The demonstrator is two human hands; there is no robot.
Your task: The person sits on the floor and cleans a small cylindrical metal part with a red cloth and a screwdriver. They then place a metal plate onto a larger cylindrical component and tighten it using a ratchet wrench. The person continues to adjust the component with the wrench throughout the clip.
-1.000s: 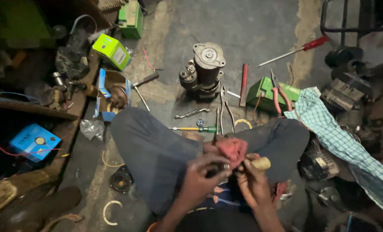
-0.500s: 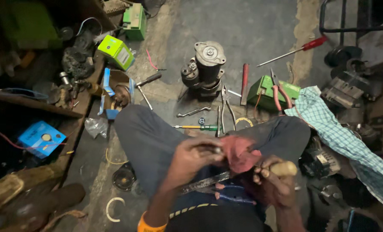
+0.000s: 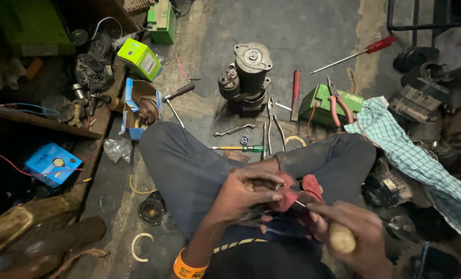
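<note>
Left hand (image 3: pixel 246 191) fingers clamp small part in red rag (image 3: pixel 297 192), steadying it over lap; right hand (image 3: pixel 352 230) fist closed round wooden-handled tool (image 3: pixel 339 236), tip meeting part just right of rag.

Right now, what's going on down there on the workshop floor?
A person sits cross-legged on the concrete floor. Their left hand pinches a small part wrapped in a red rag over their lap, while the right hand grips a wooden-handled tool whose thin metal tip points into the rag. In front of the knees stand a starter motor, pliers and a green-handled screwdriver; a red-handled screwdriver lies further off.
</note>
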